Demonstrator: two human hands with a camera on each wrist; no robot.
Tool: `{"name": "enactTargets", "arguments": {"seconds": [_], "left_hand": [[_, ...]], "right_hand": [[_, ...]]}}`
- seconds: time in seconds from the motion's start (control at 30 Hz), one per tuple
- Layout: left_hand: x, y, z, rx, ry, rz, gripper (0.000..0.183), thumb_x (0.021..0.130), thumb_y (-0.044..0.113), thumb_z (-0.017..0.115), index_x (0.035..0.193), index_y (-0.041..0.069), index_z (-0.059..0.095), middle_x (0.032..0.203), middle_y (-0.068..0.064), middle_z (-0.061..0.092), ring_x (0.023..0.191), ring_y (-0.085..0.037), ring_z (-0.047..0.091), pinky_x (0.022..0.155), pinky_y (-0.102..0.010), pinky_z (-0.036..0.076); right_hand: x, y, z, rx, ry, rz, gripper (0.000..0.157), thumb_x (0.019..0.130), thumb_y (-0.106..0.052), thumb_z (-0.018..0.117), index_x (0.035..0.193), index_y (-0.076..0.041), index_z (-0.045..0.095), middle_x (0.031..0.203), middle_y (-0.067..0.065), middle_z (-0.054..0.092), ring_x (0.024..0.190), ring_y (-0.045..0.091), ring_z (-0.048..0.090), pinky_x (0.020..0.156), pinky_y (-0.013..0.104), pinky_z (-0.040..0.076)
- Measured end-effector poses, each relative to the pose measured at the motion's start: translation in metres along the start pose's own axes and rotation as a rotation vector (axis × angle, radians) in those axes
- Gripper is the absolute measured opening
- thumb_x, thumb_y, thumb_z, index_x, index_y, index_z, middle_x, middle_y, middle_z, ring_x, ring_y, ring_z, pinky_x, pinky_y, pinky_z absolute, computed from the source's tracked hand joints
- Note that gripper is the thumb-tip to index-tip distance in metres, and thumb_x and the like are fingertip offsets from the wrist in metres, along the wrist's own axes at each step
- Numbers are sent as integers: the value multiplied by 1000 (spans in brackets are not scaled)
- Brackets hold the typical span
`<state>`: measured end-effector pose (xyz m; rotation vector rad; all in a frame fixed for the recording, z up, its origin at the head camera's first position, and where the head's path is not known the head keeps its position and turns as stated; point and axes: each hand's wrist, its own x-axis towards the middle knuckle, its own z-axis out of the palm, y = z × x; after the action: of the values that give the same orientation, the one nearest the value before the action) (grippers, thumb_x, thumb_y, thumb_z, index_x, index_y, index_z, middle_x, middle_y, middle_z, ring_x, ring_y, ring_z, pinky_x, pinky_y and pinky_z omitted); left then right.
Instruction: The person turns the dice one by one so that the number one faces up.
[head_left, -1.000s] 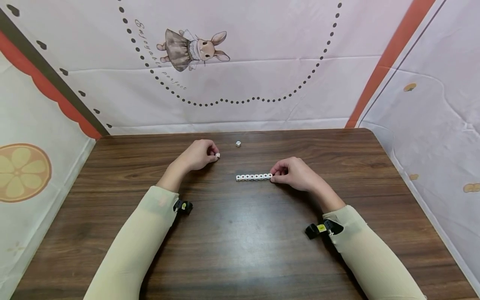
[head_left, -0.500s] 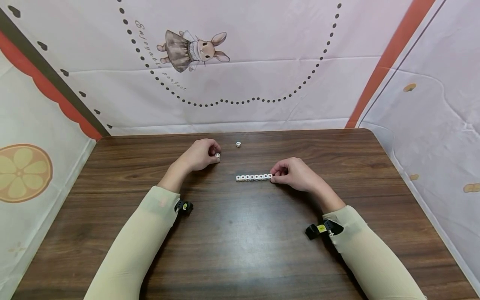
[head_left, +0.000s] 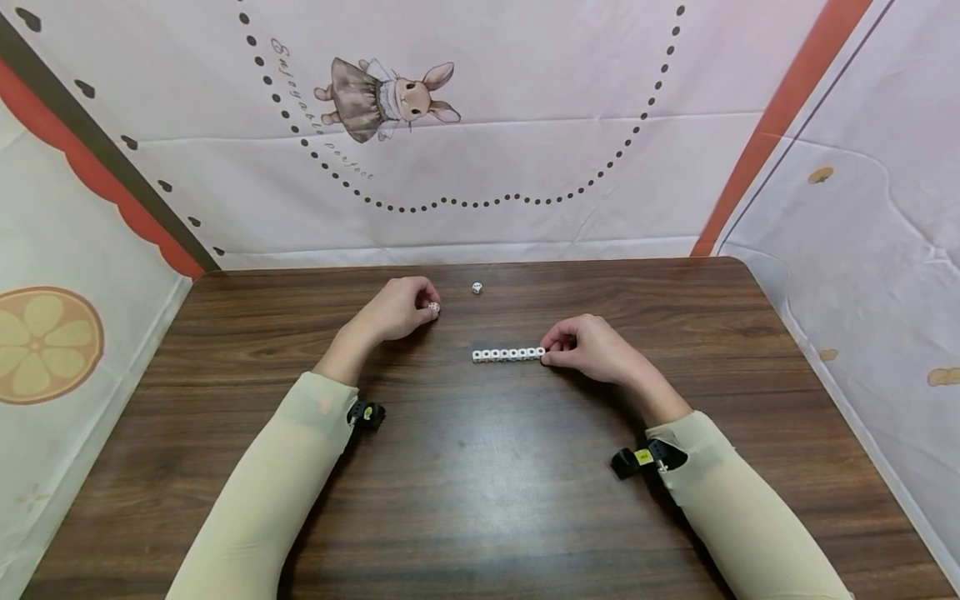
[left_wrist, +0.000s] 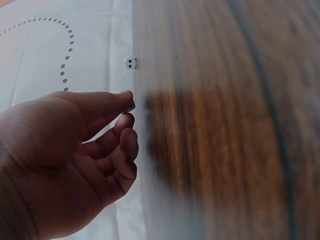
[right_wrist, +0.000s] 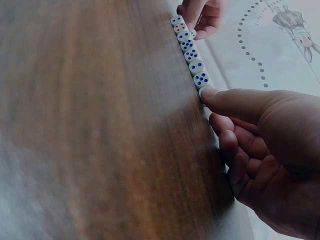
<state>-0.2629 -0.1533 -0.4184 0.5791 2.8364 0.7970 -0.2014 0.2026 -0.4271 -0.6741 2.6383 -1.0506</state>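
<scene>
My left hand (head_left: 400, 309) pinches one white die (head_left: 434, 308) between thumb and fingertips, left of the row. In the left wrist view most of that die (left_wrist: 131, 106) is hidden behind the thumb. A straight row of several white dice (head_left: 504, 355) lies mid-table, each with a large single dot on top. At the row's right end, my right hand (head_left: 590, 347) holds the last die between thumb and fingers. Seen from the right wrist, the row's near sides (right_wrist: 191, 55) carry blue and red pips, and the thumb covers part of the end die.
A lone die (head_left: 477, 288) sits on the brown wooden table (head_left: 480, 483) near its back edge, behind the row. A printed cloth (head_left: 525, 158) with a rabbit picture hangs behind the table. Black wrist cameras (head_left: 366, 414) are strapped at both sleeves.
The die in the left fingers has turned, showing a different orientation, and the fingertips have shifted slightly around it. The right hand, the row and the lone die have stayed put.
</scene>
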Motion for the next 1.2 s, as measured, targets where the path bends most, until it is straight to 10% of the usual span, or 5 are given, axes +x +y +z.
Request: {"name": "enactTargets", "arguments": {"seconds": [1.2], "left_hand": [[-8, -9, -5, -9, -30, -31, 12, 96, 10, 75, 104, 4, 69, 90, -7, 67, 85, -23, 61, 82, -40, 47]], "right_hand": [[1, 1, -1, 16, 4, -6, 10, 93, -18, 84, 100, -12, 79, 84, -6, 70, 79, 15, 62, 75, 34, 50]]}}
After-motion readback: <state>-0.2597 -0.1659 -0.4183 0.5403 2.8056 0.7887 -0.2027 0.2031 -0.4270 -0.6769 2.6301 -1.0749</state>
